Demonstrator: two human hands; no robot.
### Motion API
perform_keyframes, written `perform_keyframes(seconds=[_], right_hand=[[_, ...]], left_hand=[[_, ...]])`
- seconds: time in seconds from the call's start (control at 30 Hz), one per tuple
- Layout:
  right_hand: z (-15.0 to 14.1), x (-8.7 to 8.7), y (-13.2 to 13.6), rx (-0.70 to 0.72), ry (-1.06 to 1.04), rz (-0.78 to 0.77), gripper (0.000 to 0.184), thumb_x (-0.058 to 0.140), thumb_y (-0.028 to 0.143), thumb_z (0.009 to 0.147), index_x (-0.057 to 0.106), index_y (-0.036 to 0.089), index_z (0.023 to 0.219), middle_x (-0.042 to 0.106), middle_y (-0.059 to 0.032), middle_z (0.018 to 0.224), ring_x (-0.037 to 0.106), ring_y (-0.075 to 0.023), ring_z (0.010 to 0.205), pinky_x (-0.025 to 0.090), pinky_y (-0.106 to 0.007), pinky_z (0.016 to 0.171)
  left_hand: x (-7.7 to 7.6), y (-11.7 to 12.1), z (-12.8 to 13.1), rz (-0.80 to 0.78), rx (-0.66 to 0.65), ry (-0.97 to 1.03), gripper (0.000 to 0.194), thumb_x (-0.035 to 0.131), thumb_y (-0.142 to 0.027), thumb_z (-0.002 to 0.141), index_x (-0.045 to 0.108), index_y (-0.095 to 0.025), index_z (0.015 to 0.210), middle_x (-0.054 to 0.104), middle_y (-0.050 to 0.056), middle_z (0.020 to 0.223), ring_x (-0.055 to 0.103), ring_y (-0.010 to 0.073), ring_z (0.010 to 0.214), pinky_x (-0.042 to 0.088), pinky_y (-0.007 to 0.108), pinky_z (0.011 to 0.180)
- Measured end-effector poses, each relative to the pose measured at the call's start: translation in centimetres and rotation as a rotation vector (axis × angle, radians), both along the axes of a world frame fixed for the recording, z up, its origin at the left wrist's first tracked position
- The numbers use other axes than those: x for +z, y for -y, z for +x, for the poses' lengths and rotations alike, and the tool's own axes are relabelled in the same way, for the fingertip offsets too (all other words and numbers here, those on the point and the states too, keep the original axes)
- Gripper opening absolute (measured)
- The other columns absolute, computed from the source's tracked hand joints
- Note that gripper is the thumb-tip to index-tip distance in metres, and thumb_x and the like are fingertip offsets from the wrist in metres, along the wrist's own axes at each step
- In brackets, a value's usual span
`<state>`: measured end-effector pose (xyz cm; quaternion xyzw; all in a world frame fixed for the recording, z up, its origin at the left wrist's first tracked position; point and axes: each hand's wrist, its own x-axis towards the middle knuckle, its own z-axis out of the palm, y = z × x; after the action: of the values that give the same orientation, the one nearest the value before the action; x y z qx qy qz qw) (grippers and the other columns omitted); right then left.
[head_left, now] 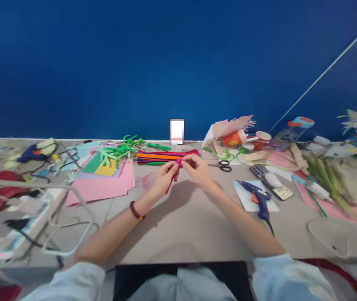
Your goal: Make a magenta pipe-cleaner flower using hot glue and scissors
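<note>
At frame centre, left hand [165, 176] and right hand [199, 172] pinch a magenta pipe cleaner [180, 161]. Pipe-cleaner bundle [158, 156] just above; glue gun [263, 204] to right.

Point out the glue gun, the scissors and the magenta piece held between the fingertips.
Glue gun [262, 205]: head view, on its dark blue handle.
Scissors [225, 166]: head view, on the black finger loops.
Magenta piece [180, 162]: head view, on its visible middle.
</note>
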<state>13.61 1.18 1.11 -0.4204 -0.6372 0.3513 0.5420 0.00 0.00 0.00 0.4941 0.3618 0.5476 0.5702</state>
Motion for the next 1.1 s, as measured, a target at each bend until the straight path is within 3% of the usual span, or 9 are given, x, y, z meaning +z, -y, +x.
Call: perform_keyframes(seconds=[0.17,0.33,0.6,0.8,1.1], right_hand=[[0.6,0.7,0.2,0.066,-0.028,0.005,0.014,0.061,0.033,0.075,0.06,0.019,0.077,0.061,-0.0023,0.078,0.057,-0.0134,0.068,0.046,-0.026,0.061],[1.0,0.9,-0.2,0.168,-0.137,-0.09,0.017,0.066,0.034,0.07,0.057,0.02,0.076,0.061,-0.0009,0.076,0.058,-0.0142,0.07,0.048,-0.029,0.067],[1.2,0.8,-0.7,0.179,-0.138,-0.14,0.027,0.069,0.038,0.069,0.064,0.02,0.088,0.062,-0.0012,0.078,0.056,-0.0132,0.071,0.045,-0.027,0.065],[1.2,0.9,-0.8,0.258,-0.229,-0.208,0.024,0.072,0.039,0.065,0.061,0.02,0.073,0.063,0.0001,0.072,0.056,-0.013,0.067,0.044,-0.027,0.063],[1.1,1.5,-0.2,0.271,-0.231,-0.223,0.024,0.072,0.039,0.067,0.059,0.019,0.068,0.058,0.0021,0.062,0.05,-0.0103,0.057,0.037,-0.025,0.053]], left_hand=[[0.0,0.0,0.0,-0.106,-0.09,0.137,0.027,0.069,-0.04,0.071,0.056,-0.016,0.071,0.041,-0.007,0.052,0.036,0.0043,0.04,0.028,0.019,0.04],[0.3,0.2,0.1,-0.229,-0.15,0.258,0.026,0.071,-0.036,0.07,0.057,-0.014,0.074,0.045,-0.005,0.055,0.036,0.0037,0.042,0.027,0.018,0.04],[0.9,0.2,0.0,-0.328,-0.347,0.383,0.019,0.062,-0.03,0.079,0.059,-0.012,0.074,0.039,-0.005,0.05,0.032,0.0043,0.039,0.029,0.017,0.037],[1.1,0.3,-0.3,-0.508,-0.507,0.556,0.017,0.052,-0.02,0.085,0.058,-0.01,0.072,0.033,-0.005,0.052,0.027,0.0032,0.039,0.03,0.014,0.036],[1.1,0.4,-0.4,-0.53,-0.507,0.55,0.016,0.054,-0.02,0.084,0.057,-0.011,0.071,0.031,-0.005,0.051,0.027,0.0031,0.038,0.029,0.013,0.035]])
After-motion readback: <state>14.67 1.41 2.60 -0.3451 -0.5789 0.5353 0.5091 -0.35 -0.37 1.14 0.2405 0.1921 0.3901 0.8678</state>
